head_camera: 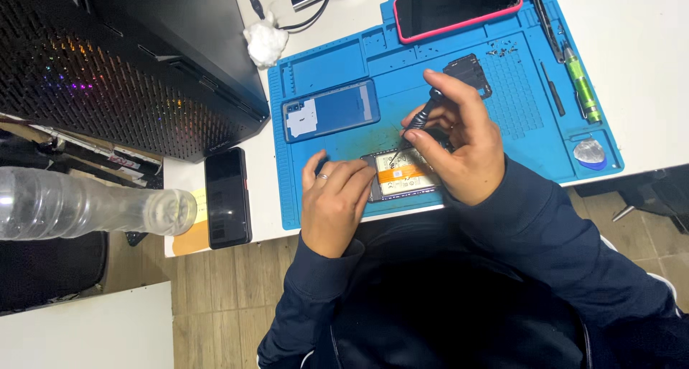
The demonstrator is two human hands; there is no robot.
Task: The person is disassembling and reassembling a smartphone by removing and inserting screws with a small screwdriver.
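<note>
An opened phone (402, 174) with an orange flex cable lies near the front edge of a blue work mat (344, 60). My left hand (332, 200) presses flat on the phone's left end, a ring on one finger. My right hand (459, 143) grips a dark screwdriver (423, 113), tip down on the phone's upper part. A blue back cover (331, 110) lies on the mat behind my left hand.
A pink-cased phone (456, 7) lies at the mat's far edge, a small black part (468, 73) below it. A green-handled tool (580, 88) and tweezers (545, 21) rest at right. A black phone (227, 197), a computer case (129, 60) and a plastic bottle (86, 204) stand left.
</note>
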